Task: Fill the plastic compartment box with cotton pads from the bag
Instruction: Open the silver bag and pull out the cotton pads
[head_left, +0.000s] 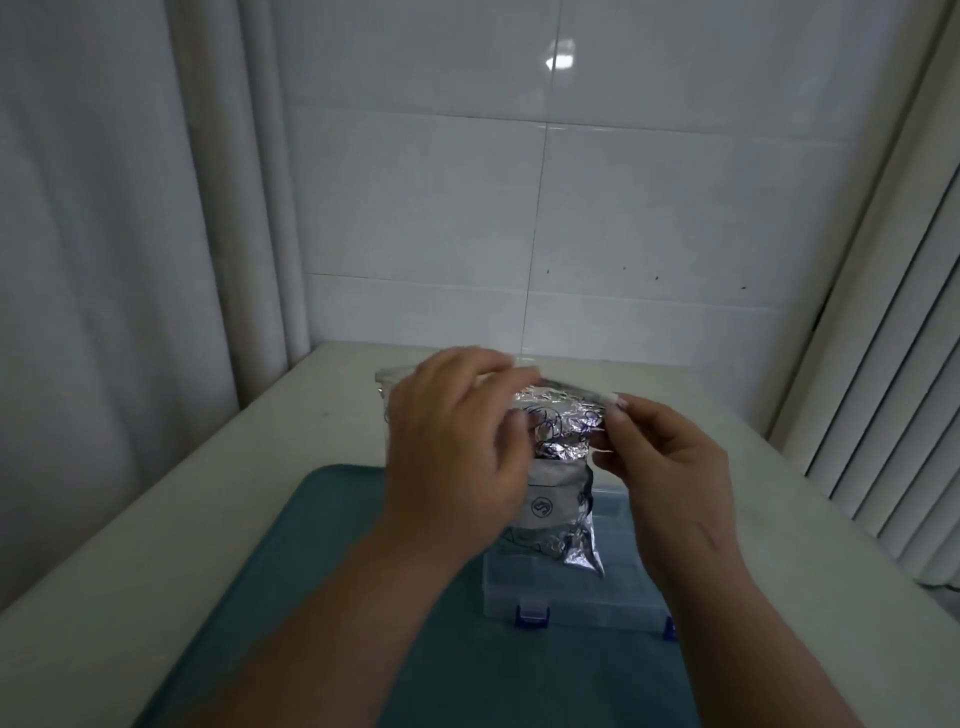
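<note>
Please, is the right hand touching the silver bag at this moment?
Touching. The head view shows the right hand pinching the upper right edge of the bag between thumb and fingertips, with no gap there.

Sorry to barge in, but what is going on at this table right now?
A person holds a silvery bag up with both hands, the left hand and right hand pinching its top edge, apparently to open it. The clear compartment box lies beneath on a teal mat, seemingly closed.

Both forearms reach forward, left hand (452, 447) and right hand (670, 467) raised close together, each grip pinching.
</note>
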